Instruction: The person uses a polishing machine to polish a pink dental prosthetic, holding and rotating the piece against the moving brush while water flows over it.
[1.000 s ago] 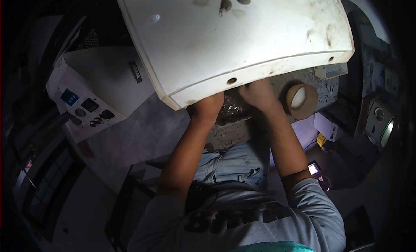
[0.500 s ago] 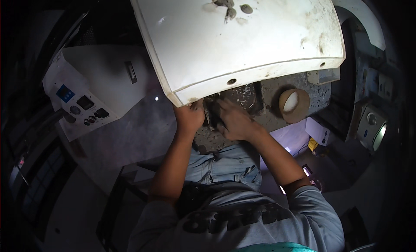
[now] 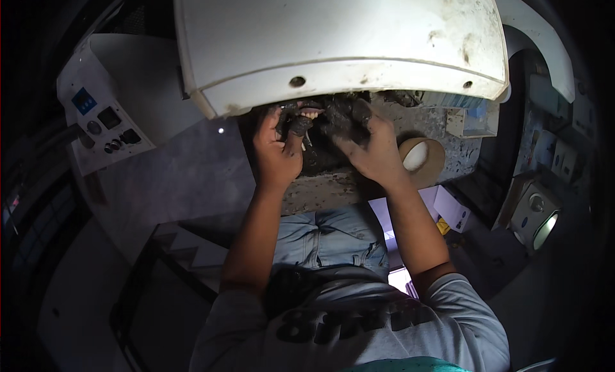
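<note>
A denture (image 3: 310, 114) with pale teeth, smeared in dark grey slurry, sits under the front lip of a stained white hood (image 3: 339, 32). My left hand (image 3: 277, 148) curls its fingers and thumb around the denture's left side. Just right of it, my right hand (image 3: 375, 151) has bent, muddy fingertips in the dark wet mass (image 3: 346, 116) beside the denture; what they grip is hidden. Below both hands lies a grimy, speckled tray surface (image 3: 327, 193). A round tan bowl (image 3: 432, 170) with white contents stands right of my right wrist.
A white control panel (image 3: 102, 116) with knobs and a display stands left. A small open white box (image 3: 471, 119) sits behind the bowl. A curved white cover (image 3: 541, 45) is at upper right, a boxy white device (image 3: 535, 212) with a lit opening below it, and purple sheeting (image 3: 445, 205) beneath.
Both hands have come into fuller view below the hood's lip, with the teeth now showing between them. My right hand has moved up and right since half a second ago. The hood appears higher in view.
</note>
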`<state>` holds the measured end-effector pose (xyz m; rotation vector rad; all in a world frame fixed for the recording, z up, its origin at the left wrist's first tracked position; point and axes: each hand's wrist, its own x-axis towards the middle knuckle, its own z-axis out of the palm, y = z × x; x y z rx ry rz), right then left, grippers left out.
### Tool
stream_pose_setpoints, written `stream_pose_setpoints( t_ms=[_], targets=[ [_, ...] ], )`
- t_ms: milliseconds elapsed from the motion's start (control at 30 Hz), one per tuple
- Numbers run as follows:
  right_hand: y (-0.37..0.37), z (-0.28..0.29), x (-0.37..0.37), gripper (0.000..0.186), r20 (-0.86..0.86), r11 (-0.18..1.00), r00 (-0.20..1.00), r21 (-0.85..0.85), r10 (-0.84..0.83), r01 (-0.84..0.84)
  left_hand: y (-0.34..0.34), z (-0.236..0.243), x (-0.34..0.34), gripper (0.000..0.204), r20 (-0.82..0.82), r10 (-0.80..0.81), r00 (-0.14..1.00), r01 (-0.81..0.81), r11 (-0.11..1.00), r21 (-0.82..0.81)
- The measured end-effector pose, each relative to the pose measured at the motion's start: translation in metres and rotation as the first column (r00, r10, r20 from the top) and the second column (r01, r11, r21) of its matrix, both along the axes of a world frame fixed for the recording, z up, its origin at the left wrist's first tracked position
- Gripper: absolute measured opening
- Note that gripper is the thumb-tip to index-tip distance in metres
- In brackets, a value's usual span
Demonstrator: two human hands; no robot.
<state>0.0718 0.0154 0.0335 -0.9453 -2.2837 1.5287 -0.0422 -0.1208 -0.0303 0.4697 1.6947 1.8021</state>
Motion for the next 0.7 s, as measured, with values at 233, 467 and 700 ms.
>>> stream_pose_setpoints(
  t_ms=[233,467,700],
  targets=[
    [-0.029,-0.011,0.013,0.029,-0.051,0.999,0.999,0.042,0.005,-0.003,-0.023,0.008,0.018,0.027,0.103,-0.035,0.994,0.035,0.999,0.005],
    [-0.041,-0.023,0.058,0.024,0.001,0.915,0.957,-0.291,-0.29,0.278,-0.01,0.017,0.056,0.032,0.686,0.017,0.728,-0.141,0.982,0.125],
    [-0.032,-0.018,0.059,0.021,0.07,0.83,0.923,-0.416,-0.378,0.371,0.003,0.007,0.068,0.027,0.837,-0.093,0.539,-0.249,0.932,0.264]
  ],
)
